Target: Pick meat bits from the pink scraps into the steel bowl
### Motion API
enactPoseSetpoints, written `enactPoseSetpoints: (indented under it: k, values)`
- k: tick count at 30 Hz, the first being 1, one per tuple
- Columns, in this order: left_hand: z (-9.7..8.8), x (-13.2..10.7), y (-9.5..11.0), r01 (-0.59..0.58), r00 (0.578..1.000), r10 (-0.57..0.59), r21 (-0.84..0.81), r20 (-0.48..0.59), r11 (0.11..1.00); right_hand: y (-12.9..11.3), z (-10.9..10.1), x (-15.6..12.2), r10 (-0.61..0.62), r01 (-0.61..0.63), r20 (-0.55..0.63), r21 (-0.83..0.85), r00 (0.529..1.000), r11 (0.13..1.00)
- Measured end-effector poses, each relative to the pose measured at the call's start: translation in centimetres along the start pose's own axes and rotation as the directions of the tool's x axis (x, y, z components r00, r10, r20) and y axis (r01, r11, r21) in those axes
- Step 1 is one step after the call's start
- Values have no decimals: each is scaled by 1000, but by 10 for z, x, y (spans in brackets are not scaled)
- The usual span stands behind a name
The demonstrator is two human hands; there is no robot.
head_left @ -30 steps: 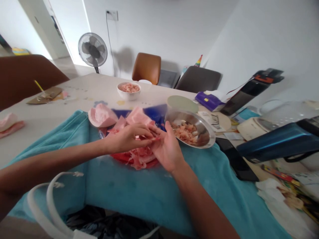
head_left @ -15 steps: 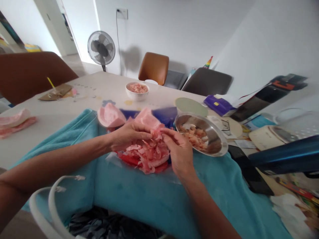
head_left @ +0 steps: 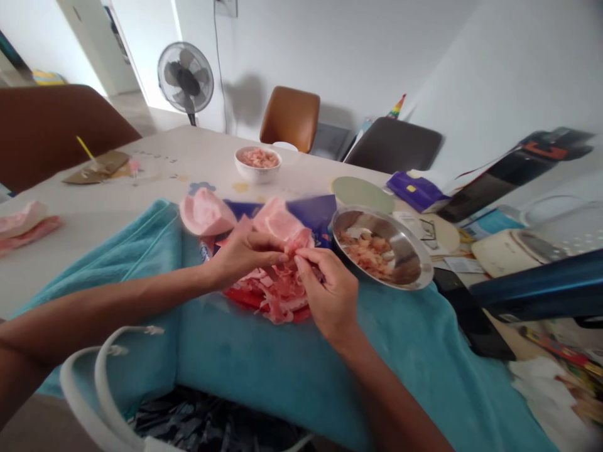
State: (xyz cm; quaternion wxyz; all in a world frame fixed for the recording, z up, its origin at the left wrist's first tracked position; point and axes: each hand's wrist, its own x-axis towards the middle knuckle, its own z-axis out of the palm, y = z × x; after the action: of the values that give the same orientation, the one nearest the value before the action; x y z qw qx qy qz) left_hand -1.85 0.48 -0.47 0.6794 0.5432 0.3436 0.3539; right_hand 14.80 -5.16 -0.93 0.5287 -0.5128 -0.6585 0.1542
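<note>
One soft-looking pink piece point(head_left: 293, 247), centre of frame, pinched in the nearly closed fingers of left hand point(head_left: 242, 256) and right hand point(head_left: 333, 292); could tear or drop onto pink scraps point(head_left: 280, 298) below if squeezed hard.

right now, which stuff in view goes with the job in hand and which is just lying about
Seem part of the job:
small pink piece held between left hand and right hand
pile of pink shreds below it
metal bowl holding pinkish pieces
white bowl, also filled

Likely just lying about:
fan
purple packet
blue bottle
black phone
</note>
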Motion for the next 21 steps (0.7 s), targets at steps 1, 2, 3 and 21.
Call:
enactPoseSetpoints:
  k: [1, 2, 3, 21]
  values:
    - [0, -1, -2, -62, 998, 63, 80, -8, 995, 1, 0, 0, 17, -18, 11, 16, 1000, 1000]
    - [-1, -1, -5, -126, 991, 130, 164, -14, 978, 1, 0, 0, 38, -39, 23, 37, 999, 999]
    - [-3, -1, -7, -192, 979, 202, 251, -14, 949, 1, 0, 0, 63, -64, 33, 62, 997, 996]
    - [-14, -2, -19, -692, 612, 678, 691, 408, 209, 4, 9, -7, -147, 141, -12, -226, 989, 964]
